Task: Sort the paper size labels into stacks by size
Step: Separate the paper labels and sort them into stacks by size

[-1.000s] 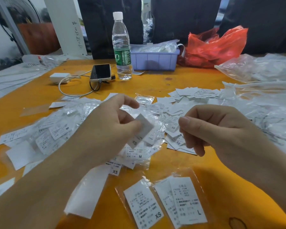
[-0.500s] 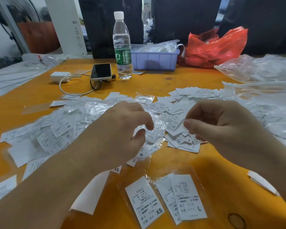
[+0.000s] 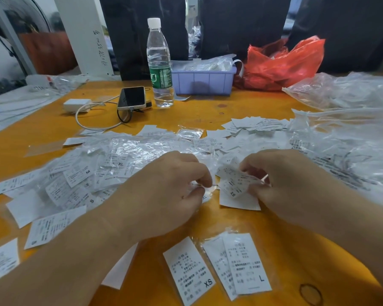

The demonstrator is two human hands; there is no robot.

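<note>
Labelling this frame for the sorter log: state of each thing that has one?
left hand: pinching something small, unclear what
right hand: holding XS label off the table
water bottle: upright, capped
phone: screen dark, cable attached
purple bin: open, holds clear bags
red bag: crumpled
near XS label: flat, face up
L label: flat, face up

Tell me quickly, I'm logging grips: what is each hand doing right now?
Left hand: fingertips pinch something small at the label pile; what exactly cannot be told.
Right hand: holds an XS label.
</note>
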